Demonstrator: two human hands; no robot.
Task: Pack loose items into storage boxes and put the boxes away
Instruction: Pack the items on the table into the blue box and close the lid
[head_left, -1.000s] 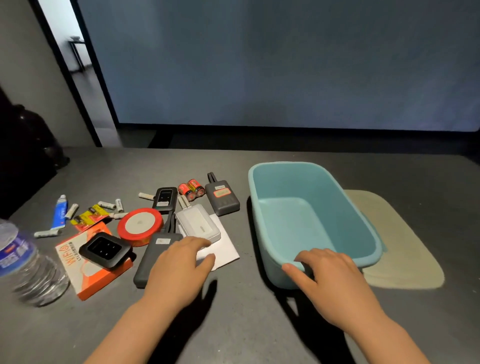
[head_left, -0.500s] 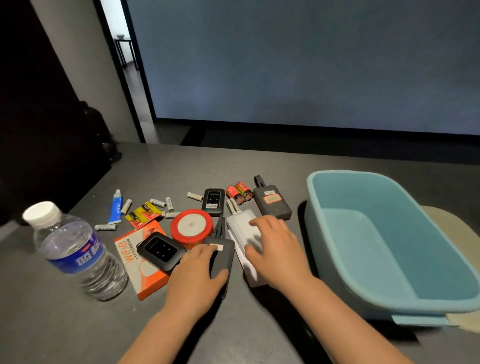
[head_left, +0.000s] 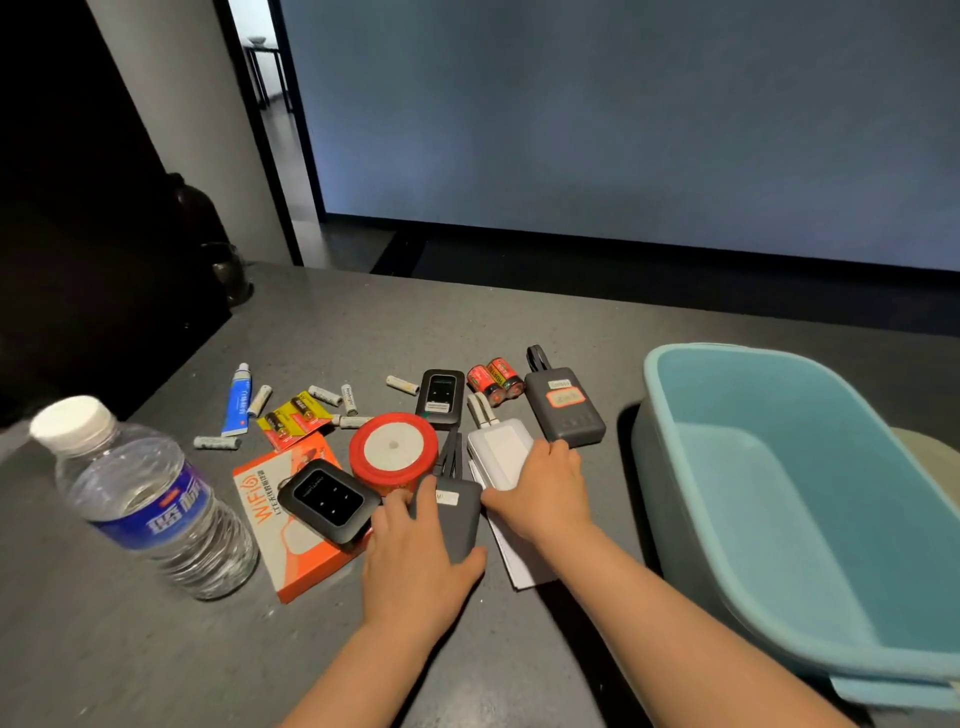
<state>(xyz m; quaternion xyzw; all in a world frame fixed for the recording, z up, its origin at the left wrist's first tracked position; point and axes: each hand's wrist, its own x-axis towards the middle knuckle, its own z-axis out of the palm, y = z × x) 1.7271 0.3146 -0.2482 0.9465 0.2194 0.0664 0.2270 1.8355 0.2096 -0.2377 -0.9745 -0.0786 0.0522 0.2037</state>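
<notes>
Left hand (head_left: 415, 561) gripped dark grey power bank (head_left: 460, 519), long axis pointing away. Right hand (head_left: 540, 493) clasped white power bank (head_left: 501, 452). Blue tub (head_left: 779, 493) at right on grey surface (head_left: 156, 665); dim room.

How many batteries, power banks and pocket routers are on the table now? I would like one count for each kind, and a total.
Loose white batteries: 6
Red batteries: 2
Yellow battery pack: 1
Dark grey power banks: 2, one gripped by the left hand
White power bank: 1, gripped by the right hand
Black pocket routers: 2
Total: 14
</notes>
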